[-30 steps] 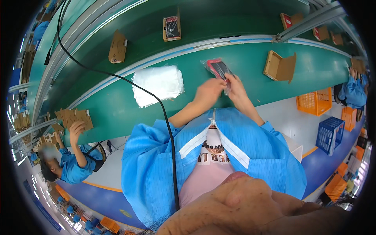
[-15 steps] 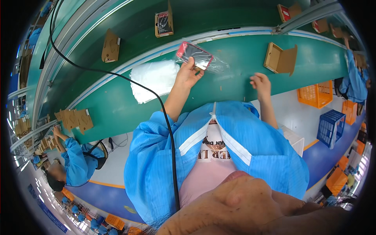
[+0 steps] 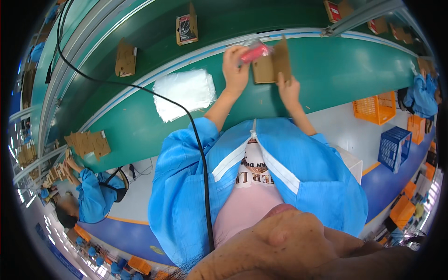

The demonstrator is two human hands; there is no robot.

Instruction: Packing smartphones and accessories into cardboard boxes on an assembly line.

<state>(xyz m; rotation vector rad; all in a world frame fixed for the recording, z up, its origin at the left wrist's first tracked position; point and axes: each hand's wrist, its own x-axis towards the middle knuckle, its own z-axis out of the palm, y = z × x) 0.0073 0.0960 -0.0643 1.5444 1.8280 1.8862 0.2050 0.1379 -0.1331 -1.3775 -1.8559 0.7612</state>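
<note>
My left hand is closed on a flat red-and-black item in a clear plastic bag, now tilted so mostly its red side shows, blurred by motion. It is held over the near-left part of an open brown cardboard box. The box's lid stands up on the right. At the near edge of that lid, my right hand pinches the cardboard between thumb and fingers. Left of my left hand, a stack of white translucent plastic bags lies on the green table.
A conveyor-like green strip behind the metal rail carries an open box with a bagged item and another brown box. A black cable hangs across the left. Co-workers in blue sit left and right; an orange crate stands at right.
My right hand has taken hold of the open box and brought it left, in front of me. My left hand has moved up and right with the bagged item, tilting it.
</note>
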